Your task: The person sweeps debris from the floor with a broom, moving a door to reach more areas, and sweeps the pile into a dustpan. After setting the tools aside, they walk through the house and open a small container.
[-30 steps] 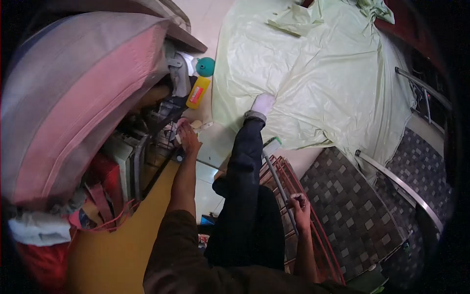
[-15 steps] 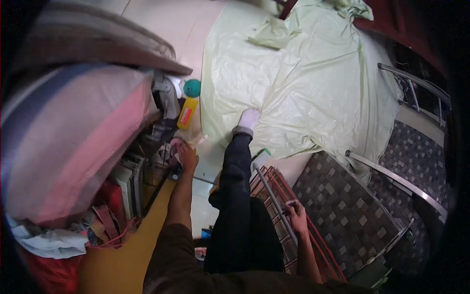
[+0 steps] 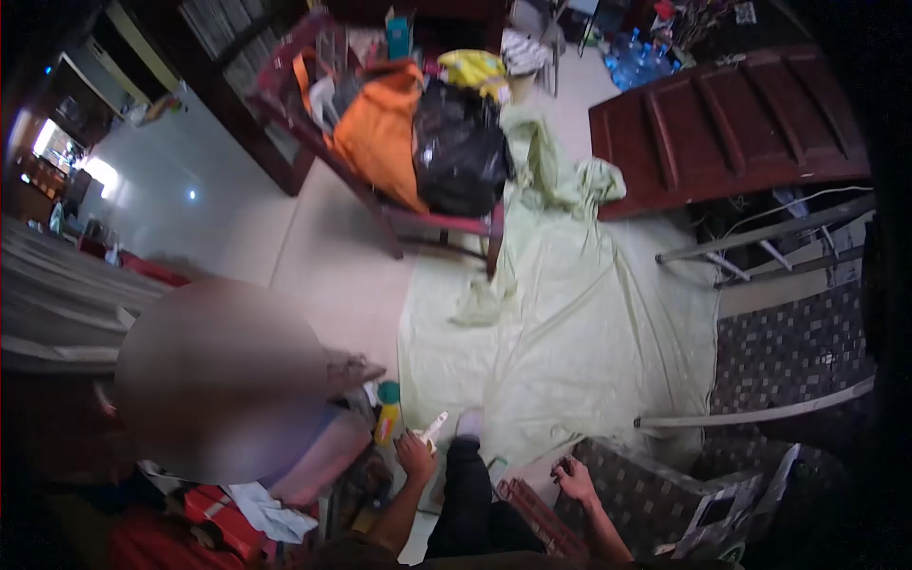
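My left hand (image 3: 415, 456) is closed around a slim white object (image 3: 436, 427) whose kind I cannot make out. It sits just left of my outstretched leg (image 3: 465, 484) and near a yellow container (image 3: 386, 424) with a green round thing (image 3: 388, 390) behind it. On the other side, my right hand (image 3: 573, 478) has its fingers curled together above the dark red slatted rack (image 3: 541, 518). Whatever those fingers pinch, if anything, is too small and dark to name. Pale green plastic sheeting (image 3: 570, 351) covers the floor ahead, under my foot.
A wooden bench (image 3: 446, 223) carries an orange bag (image 3: 378, 133) and a black plastic bag (image 3: 463, 152). Dark checkered panels (image 3: 636, 484) and metal rails (image 3: 750, 415) stand right. A large wooden panel (image 3: 727, 128) leans at the back right. Another person, blurred, is at left.
The view has lifted, bringing the bench and far room into sight. My left hand has come away from the clutter on the left, toward my leg, with the white object.
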